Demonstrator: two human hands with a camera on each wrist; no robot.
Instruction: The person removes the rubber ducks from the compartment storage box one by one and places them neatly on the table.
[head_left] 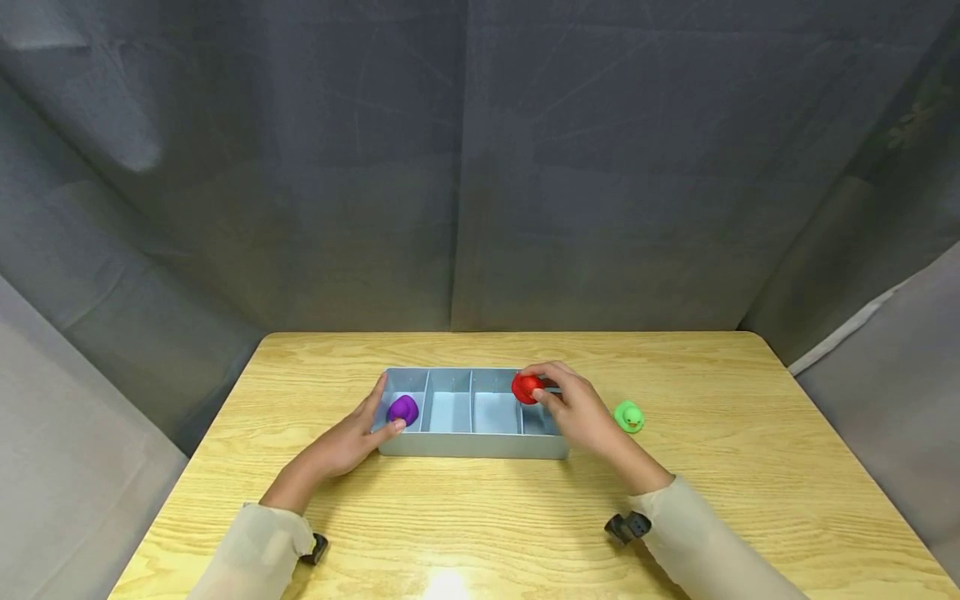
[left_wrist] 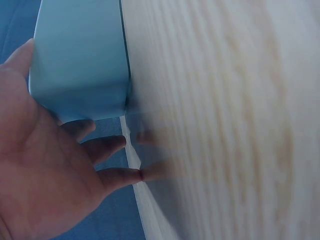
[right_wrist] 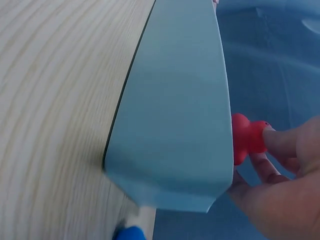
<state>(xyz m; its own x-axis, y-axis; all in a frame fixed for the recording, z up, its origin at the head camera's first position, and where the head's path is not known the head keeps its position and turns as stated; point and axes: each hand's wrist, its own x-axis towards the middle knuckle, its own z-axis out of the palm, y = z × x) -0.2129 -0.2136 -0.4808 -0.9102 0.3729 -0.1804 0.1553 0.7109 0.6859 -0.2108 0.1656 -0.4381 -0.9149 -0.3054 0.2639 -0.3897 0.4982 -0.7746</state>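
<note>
A grey-blue box [head_left: 472, 445] with several compartments in a row stands on the table. My left hand [head_left: 348, 442] rests at its left end, fingers nearly straight along the end wall and thumb at the front rim. In the leftmost compartment sits a purple rubber duck [head_left: 403, 409], close to that thumb. Between thumb and fingers, my right hand [head_left: 573, 408] pinches a red rubber duck [head_left: 527, 387] over the box's right part, by the last divider. In the right wrist view the box wall partly hides the red duck [right_wrist: 242, 137].
A green rubber duck [head_left: 628, 416] lies on the wooden table [head_left: 465, 517], right of the box and beside the right forearm. In the right wrist view, a small rounded blue thing [right_wrist: 131, 233] shows at the bottom edge. Grey curtains [head_left: 465, 167] surround the table's back and sides.
</note>
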